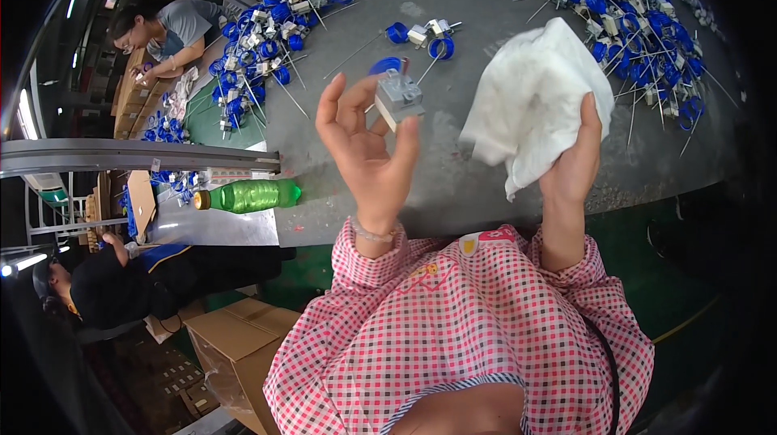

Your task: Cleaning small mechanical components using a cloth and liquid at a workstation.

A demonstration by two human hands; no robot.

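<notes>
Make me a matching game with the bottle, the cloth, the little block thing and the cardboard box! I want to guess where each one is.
Things:
1. green bottle
2. white cloth
3. small grey block part
4. cardboard box

Places:
A. held in the right hand
B. down on the floor, lower left
C. lying on its side at the table edge
D. pinched in the left hand fingertips

Pairs: 1-C, 2-A, 3-D, 4-B
</notes>
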